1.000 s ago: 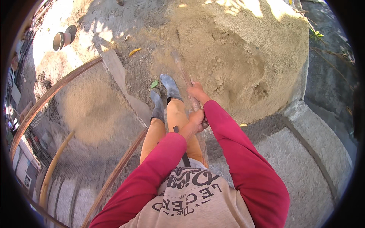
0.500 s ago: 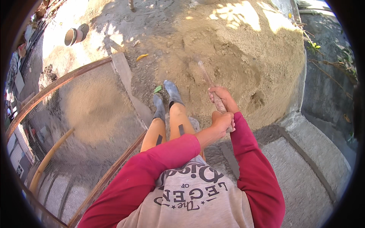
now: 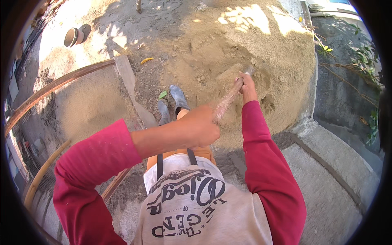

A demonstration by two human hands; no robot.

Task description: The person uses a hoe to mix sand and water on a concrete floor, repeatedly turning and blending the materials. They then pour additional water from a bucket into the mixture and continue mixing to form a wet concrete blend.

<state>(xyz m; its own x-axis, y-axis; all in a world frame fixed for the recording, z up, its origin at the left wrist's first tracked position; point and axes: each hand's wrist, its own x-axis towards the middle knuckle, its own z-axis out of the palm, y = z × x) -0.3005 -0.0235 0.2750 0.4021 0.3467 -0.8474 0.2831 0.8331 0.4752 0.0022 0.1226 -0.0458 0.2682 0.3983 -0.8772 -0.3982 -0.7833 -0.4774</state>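
Note:
Both my hands grip a long wooden shovel handle [image 3: 227,102] that points into a big sand pile [image 3: 245,53]. My left hand [image 3: 199,127] is closed around the near end of the handle, close to my waist. My right hand [image 3: 246,85] is closed around it farther down, near the sand. The shovel blade [image 3: 250,70] is mostly buried in the pile and barely shows. My two grey boots [image 3: 171,105] stand on the sandy ground at the pile's near edge.
A wood-framed wire-mesh sieve [image 3: 81,102] with sifted sand behind it leans at my left. A low concrete kerb [image 3: 326,151] runs along the right. A round bucket [image 3: 73,36] sits at the far left. A yellow leaf [image 3: 146,60] lies on the ground.
The shovel has swung from in front of my boots toward the right and forward into the sand pile. My right arm has stretched out and my left hand has risen toward the camera.

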